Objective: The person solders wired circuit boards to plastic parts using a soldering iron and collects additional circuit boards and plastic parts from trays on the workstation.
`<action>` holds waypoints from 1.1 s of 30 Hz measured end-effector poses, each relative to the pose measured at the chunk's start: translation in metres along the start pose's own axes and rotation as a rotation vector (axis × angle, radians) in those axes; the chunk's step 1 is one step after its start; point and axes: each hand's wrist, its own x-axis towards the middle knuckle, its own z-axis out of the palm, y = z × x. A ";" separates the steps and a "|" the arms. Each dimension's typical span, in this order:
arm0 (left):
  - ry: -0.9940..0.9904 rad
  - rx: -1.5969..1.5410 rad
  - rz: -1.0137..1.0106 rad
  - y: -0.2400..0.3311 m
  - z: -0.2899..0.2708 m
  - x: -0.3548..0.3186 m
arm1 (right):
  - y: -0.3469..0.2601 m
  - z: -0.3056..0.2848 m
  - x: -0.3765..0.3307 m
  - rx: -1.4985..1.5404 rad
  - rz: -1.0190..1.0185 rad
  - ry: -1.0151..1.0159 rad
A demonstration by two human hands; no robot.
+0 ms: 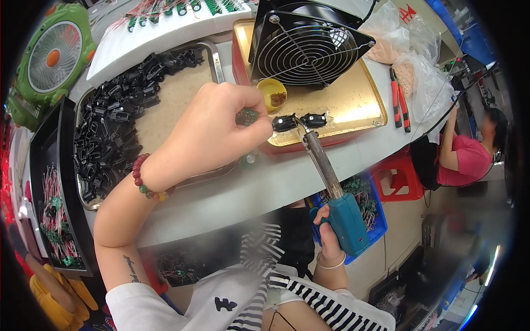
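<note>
My right hand [329, 248] grips the teal handle of a soldering gun [326, 171]. Its bent metal tip reaches between two small black plastic housings [285, 122] on a gold-topped tin [359, 99]. Close to the left housing, my left hand [215, 121] is closed in a pinch, thumb against index finger. What it pinches is hidden; a bit of a small green part [247, 116] shows in the gap between the fingers. Just beyond the fingertips stands a yellow cup [272, 95] with brownish material inside.
A black box fan [312, 55] stands on the tin. At left, a metal tray [216, 60] holds many black housings, with a green fan [52, 58] behind. Red-handled pliers [400, 102] and plastic bags [425, 83] lie right. A blue bin [375, 212] sits below; a person [466, 154] sits beyond.
</note>
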 end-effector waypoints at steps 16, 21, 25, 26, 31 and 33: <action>-0.006 -0.005 0.018 -0.002 0.002 0.002 | 0.000 0.000 0.000 0.016 0.017 0.006; 0.013 -0.018 0.037 -0.003 0.001 0.001 | -0.002 0.002 0.002 0.027 0.010 0.012; -0.006 -0.008 0.007 -0.001 0.000 0.001 | -0.003 0.003 0.002 0.057 0.024 0.029; 0.001 -0.008 0.026 -0.002 0.001 0.002 | -0.002 0.003 0.002 0.055 0.024 0.030; 0.011 -0.012 0.027 -0.003 0.001 0.001 | 0.001 0.001 0.001 0.042 -0.002 0.014; 0.018 -0.009 0.042 -0.003 0.001 0.001 | 0.001 0.001 0.001 0.040 -0.008 0.012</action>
